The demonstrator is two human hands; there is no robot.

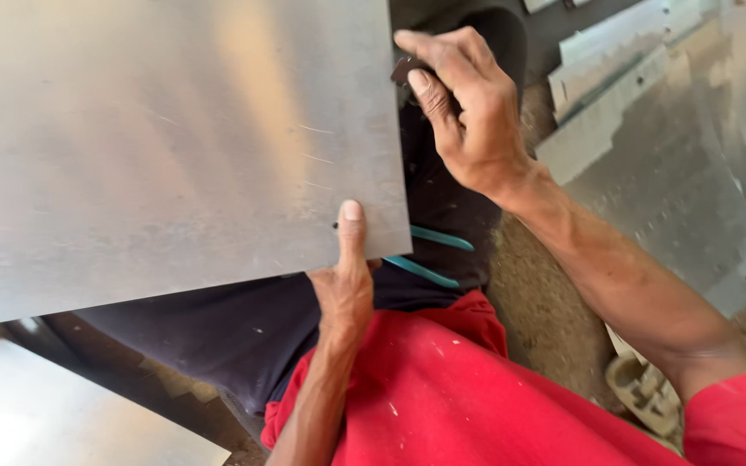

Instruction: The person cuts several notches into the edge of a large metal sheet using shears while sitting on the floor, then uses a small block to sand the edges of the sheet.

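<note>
Head view, looking down: the left hand [344, 280] has its thumb laid flat on top of a large grey metal sheet [166, 147], near the sheet's lower right corner, while its other fingers are tucked under the sheet out of sight, so the corner is pinched between thumb and hidden fingers. A small dark mark sits on the sheet just left of the thumb tip. Higher up, the right hand [468, 112] is curled at the sheet's right edge, thumb pointing down along that edge and fingers bent close around a small dark object [405, 69] that touches the edge; what that object is cannot be told. The sheet itself is tilted across the person's lap, filling the upper left of the frame, its surface dull and brushed with a few fine scratches and a pale band of reflected light. Just below the sheet's lower right corner, beside the left hand, two teal handles [429, 255] of a tool lie on the dark trousers [243, 328], their working end hidden beneath the sheet. Nearer the camera is the red shirt [442, 397], flecked with pale specks, with a red sleeve at the right forearm. To the right, on the dirt ground [546, 319], lie more cut metal pieces [675, 164], some folded into long strips, some curved. Another flat metal sheet [62, 414] rests at the lower left corner. A worn pale sandal [645, 393] shows beneath the right forearm.
</note>
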